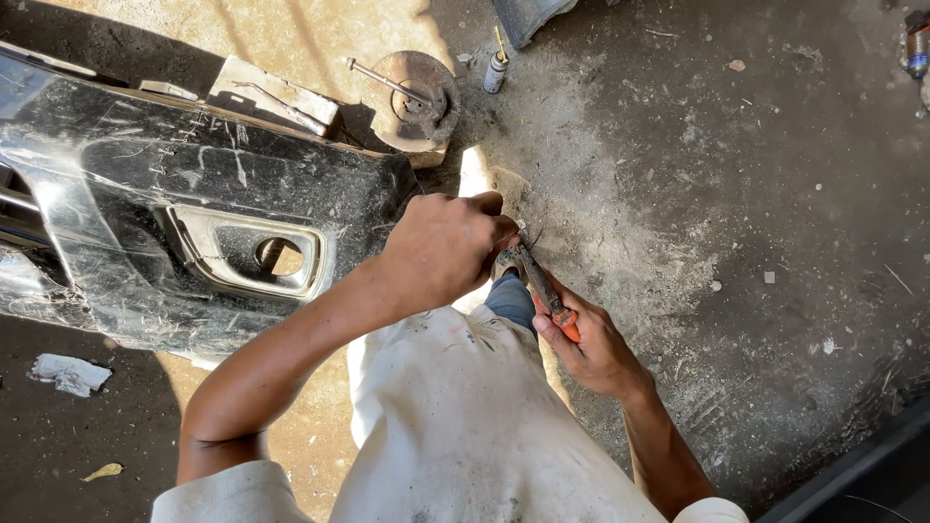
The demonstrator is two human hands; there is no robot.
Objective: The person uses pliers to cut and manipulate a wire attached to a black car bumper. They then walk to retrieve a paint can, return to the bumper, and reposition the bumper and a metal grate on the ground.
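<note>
Both hands meet just off the black bumper's [194, 194] right-hand end. Left hand [441, 247] is curled into a fist over something small I cannot make out; right hand [591, 349] is clamped on orange-handled pliers [542, 286], whose nose reaches the left fist. Dusty concrete floor [775, 194] lies open to the right; a rusty brake disc [421, 97] sits beyond the bumper's far edge.
</note>
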